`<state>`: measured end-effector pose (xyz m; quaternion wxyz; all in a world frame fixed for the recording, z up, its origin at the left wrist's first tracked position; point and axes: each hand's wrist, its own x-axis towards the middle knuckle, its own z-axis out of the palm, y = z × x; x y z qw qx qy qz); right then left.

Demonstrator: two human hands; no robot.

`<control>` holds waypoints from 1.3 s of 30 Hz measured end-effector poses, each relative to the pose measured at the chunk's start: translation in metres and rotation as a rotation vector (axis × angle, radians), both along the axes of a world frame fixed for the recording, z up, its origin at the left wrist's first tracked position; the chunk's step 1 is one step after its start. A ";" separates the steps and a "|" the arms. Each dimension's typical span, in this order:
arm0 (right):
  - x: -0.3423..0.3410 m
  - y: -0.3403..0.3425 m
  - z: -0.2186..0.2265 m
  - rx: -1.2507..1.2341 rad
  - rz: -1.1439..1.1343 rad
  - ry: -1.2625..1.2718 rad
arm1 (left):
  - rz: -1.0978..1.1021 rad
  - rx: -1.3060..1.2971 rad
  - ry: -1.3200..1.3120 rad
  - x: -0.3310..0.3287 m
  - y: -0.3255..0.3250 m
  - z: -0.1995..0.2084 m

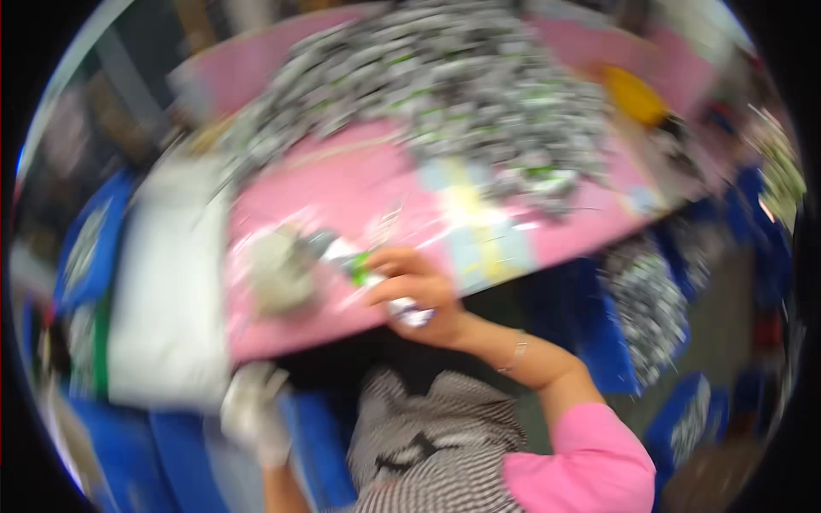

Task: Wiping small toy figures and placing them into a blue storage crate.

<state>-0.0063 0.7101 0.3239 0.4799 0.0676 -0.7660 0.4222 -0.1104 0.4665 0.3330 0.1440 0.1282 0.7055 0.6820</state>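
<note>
The picture is strongly blurred by motion. My right hand (419,291) is at the near edge of a pink table (342,188), its fingers closed around a small grey-white packet with a green patch (351,259). My left hand (252,412), which looks pale as if gloved, is low on the left, just under the corner of a large white bag or sheet (167,282). Whether it grips that is too blurred to tell. A pale crumpled thing (278,272) lies on the table just left of the packet.
A big heap of several black, white and green packets (445,85) covers the far half of the table. A yellow object (633,94) is at the back right. Blue crates (611,338) with more packets stand right of and below the table.
</note>
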 end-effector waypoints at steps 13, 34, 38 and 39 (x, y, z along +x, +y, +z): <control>0.001 -0.052 -0.033 -1.365 1.183 -0.473 | -0.237 0.744 -0.500 -0.021 0.064 0.007; -0.019 -0.081 -0.022 0.141 0.608 -0.429 | -0.360 0.935 -0.993 -0.022 0.040 -0.018; -0.017 -0.071 -0.006 0.054 0.644 -0.578 | -0.277 0.865 -0.892 -0.022 0.036 -0.016; -0.015 -0.066 0.000 -0.087 0.724 -0.724 | -0.298 0.867 -0.911 -0.022 0.034 -0.018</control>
